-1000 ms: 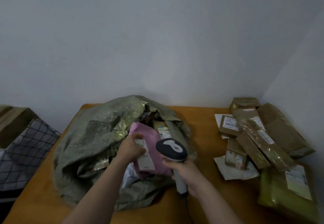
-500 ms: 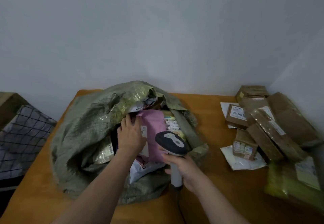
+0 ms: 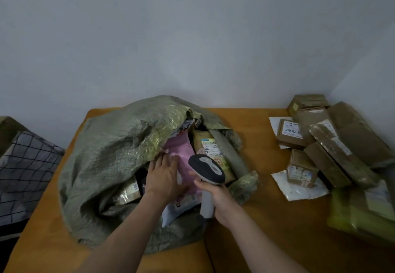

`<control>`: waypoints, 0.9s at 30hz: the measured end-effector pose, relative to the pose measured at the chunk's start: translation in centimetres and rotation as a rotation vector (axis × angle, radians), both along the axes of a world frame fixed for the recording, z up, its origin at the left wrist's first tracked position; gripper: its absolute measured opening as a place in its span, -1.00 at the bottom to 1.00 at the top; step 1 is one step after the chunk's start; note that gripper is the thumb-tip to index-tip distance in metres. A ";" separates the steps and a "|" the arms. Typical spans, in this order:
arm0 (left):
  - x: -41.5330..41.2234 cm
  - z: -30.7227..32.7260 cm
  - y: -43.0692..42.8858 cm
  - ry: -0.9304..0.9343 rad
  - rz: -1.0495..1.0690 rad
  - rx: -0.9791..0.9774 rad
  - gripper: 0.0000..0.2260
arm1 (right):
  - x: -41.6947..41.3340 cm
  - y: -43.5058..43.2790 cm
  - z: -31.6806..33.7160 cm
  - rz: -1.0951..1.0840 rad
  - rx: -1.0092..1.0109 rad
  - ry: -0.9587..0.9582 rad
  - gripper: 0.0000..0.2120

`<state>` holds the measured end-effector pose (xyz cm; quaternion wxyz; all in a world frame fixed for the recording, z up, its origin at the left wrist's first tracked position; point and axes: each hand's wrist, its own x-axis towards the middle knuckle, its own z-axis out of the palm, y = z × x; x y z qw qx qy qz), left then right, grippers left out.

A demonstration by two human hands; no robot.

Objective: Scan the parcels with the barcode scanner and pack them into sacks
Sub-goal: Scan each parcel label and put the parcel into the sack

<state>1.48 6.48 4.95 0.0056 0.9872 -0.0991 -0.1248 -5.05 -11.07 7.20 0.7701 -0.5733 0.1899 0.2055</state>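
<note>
The right hand (image 3: 222, 201) is wrapped round the handle of the scanner (image 3: 207, 167), whose head points up. The left hand (image 3: 164, 176) lies flat with straight fingers, pressing the pink parcel (image 3: 181, 150) into the mouth of the sack (image 3: 115, 157), among parcels already inside. This looks like the packing step, nearly done for this parcel. Next would be a reach across the table (image 3: 263, 219) to the pile (image 3: 324, 144) of brown parcels, well apart from the sack, for one with its label showing. The hand hides the pink parcel's label, the sack's depth cannot be judged, and the green parcel (image 3: 361, 215) at the right edge is blurred.
</note>
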 end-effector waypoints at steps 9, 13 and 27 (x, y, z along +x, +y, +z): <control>-0.9 1.3 -8.3 -0.317 -0.041 -0.318 -0.37 | -2.7 -8.9 0.4 -0.240 0.072 0.013 -0.37; -1.2 2.2 -15.9 -0.253 -0.111 -0.432 -0.31 | -4.3 -14.9 0.8 -0.348 0.087 -0.003 -0.51; -1.2 5.6 -43.4 0.108 -0.282 -0.686 -0.44 | -10.3 -33.3 1.8 -0.748 0.144 -0.060 -0.65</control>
